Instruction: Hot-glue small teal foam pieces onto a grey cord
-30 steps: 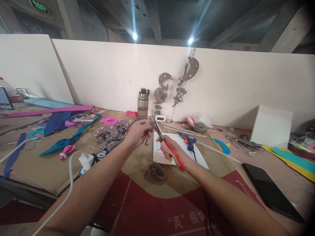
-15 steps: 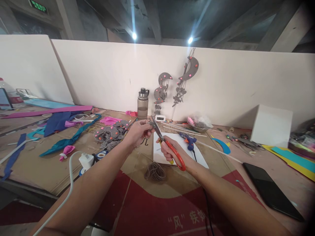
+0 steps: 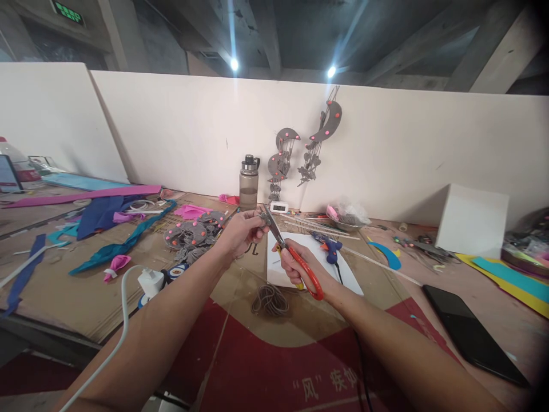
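The fingers [image 3: 256, 224] of the left hand [image 3: 241, 232] pinch a small grey felt piece [image 3: 262, 216] in the air above the desk [image 3: 77, 297], while the right hand [image 3: 295, 264] is closed through the red handles of the scissors [image 3: 291, 252]. The scissors' long axis runs from the handles, nearer the desk's front edge, up and to the left toward the far edge, with the blade tips meeting the felt piece just beside the left fingertips. Beneath them lie a white sheet [image 3: 351, 279] and a blue glue gun [image 3: 328, 246].
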Available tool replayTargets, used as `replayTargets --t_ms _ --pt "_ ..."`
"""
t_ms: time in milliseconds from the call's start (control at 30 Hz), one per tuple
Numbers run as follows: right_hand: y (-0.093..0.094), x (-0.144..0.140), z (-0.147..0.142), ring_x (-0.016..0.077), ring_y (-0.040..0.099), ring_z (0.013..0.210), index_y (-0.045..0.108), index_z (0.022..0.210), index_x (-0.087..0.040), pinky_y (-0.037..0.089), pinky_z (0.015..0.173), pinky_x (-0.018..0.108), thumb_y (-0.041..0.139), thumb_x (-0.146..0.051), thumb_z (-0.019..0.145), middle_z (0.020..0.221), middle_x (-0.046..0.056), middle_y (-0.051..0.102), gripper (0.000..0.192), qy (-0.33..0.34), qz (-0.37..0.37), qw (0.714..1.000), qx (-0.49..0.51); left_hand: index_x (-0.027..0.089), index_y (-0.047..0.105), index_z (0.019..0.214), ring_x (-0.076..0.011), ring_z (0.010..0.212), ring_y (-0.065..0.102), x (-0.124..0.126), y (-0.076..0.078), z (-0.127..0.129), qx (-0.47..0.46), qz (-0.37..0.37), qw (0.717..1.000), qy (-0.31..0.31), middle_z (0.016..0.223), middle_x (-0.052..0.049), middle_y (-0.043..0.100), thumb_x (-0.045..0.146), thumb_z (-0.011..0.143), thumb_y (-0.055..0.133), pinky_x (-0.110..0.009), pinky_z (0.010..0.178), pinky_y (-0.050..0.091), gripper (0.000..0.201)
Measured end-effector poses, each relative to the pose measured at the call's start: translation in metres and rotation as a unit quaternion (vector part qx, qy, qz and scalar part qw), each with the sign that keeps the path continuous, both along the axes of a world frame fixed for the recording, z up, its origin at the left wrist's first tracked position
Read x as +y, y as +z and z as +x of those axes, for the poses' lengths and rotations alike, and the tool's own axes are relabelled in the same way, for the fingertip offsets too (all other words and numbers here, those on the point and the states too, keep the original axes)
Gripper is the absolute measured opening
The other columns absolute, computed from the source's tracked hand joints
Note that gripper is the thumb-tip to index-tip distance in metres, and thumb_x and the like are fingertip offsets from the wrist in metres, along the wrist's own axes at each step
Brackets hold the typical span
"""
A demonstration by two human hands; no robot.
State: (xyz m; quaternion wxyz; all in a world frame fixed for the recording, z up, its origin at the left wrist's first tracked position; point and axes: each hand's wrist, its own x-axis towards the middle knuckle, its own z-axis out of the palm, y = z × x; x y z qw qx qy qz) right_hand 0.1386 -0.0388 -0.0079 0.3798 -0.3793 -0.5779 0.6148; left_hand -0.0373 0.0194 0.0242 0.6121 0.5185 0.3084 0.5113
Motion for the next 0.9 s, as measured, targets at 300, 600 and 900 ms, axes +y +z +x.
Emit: replayTargets --t_ms 300,600,900 --pt "-0.007 0.007 0.005 0.0019 0.020 0.040 0.044 0.086 -0.024 0.018 0.035 0.014 0.062 -0.048 0.077 0.057 -0.012 0.030 0.032 0.013 0.034 0.999 -0.033 0.014 0.052 0.063 -0.0047 0.042 0.042 0.001 -0.001 -0.001 0.000 0.004 1.000 -0.008 0.059 -0.002 0.057 0.019 0.062 0.065 -0.018 0.040 0.027 0.014" --pt "-0.010 0.009 0.007 0.0023 0.023 0.036 0.048 0.090 -0.024 0.021 0.033 0.013 0.062 -0.047 0.076 0.052 -0.012 0.029 0.030 -0.007 0.047 0.997 -0.056 0.013 0.054 0.066 -0.0062 0.044 0.046 0.001 -0.001 -0.001 -0.009 -0.001 1.000 -0.018 0.060 -0.003 0.059 0.025 0.065 0.067 -0.018 0.039 0.030 0.018" --pt "-0.012 0.008 0.003 0.0020 0.022 0.037 0.047 0.091 -0.024 0.020 0.033 0.013 0.065 -0.050 0.073 0.054 -0.012 0.030 0.036 -0.023 0.033 0.999 -0.024 0.014 0.055 0.066 -0.0071 0.045 0.049 0.002 -0.003 -0.002 -0.025 0.034 0.999 0.013 0.056 -0.001 0.057 0.033 0.068 0.074 -0.019 0.043 0.034 0.027"
